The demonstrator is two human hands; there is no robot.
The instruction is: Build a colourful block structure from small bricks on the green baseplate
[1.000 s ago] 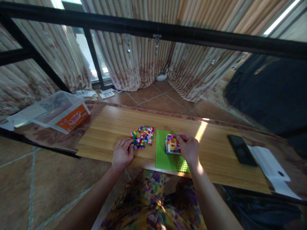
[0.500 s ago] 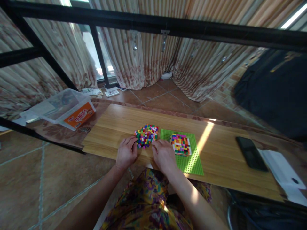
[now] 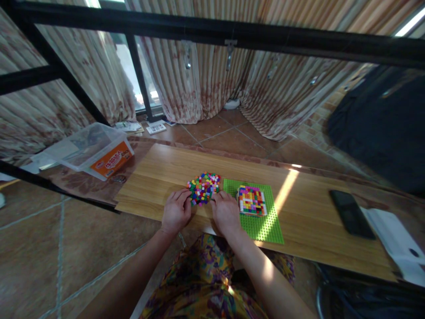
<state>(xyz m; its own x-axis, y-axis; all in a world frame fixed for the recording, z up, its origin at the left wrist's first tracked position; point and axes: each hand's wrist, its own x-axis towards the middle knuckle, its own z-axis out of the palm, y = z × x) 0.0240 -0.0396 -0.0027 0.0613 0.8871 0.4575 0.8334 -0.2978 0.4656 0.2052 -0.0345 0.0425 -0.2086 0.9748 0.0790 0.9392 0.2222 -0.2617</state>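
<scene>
A loose pile of small toy bricks (image 3: 203, 187) in many colours lies on the wooden board. At its near left edge is my left hand (image 3: 176, 212), fingers curled with the tips against the bricks. My right hand (image 3: 226, 213) is at the pile's near right edge, thumb and fingers drawn together; whatever is between the fingertips of either hand is too small to make out. Just right of that hand, a square block of built-up coloured bricks (image 3: 252, 200) sits on a green studded baseplate (image 3: 265, 232).
A clear plastic box (image 3: 96, 146) with an orange label stands at the left. Toward the right end of the wooden board (image 3: 308, 212) lies a dark phone (image 3: 352, 213), beside a white object (image 3: 395, 235). A black metal rail (image 3: 212, 33) crosses beyond the board.
The whole view has shifted slightly. Both hands stay at the pile's near edge, and the right fingertips have drawn closer together.
</scene>
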